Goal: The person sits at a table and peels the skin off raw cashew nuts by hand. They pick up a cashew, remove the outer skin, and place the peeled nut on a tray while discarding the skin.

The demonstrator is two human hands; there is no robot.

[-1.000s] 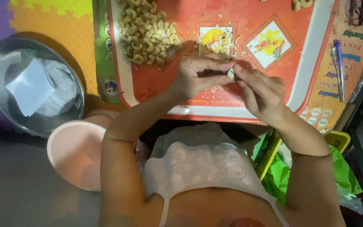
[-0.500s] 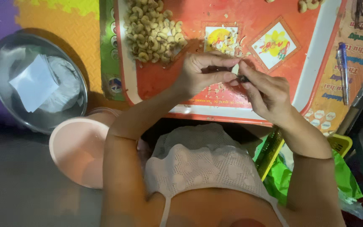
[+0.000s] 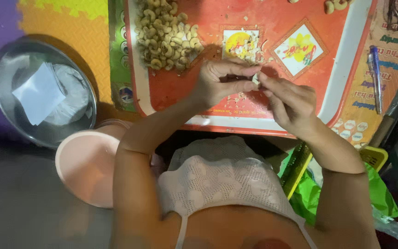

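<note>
Now the dark blade-like tool that was showing between the hands half a second ago is no longer showing, and both hands are pinching a small pale cashew kernel (image 3: 255, 79) just above the middle of the frame, over the red tray (image 3: 346, 69). The left hand (image 3: 219, 83) and the right hand (image 3: 286, 102) are each curling closed on it, fingertips meeting. By my judgement, the peeling is shifting to fingers, with flakes (image 3: 249, 44) lying beneath and the heap of cashews (image 3: 164, 39) waiting at upper left.
</note>
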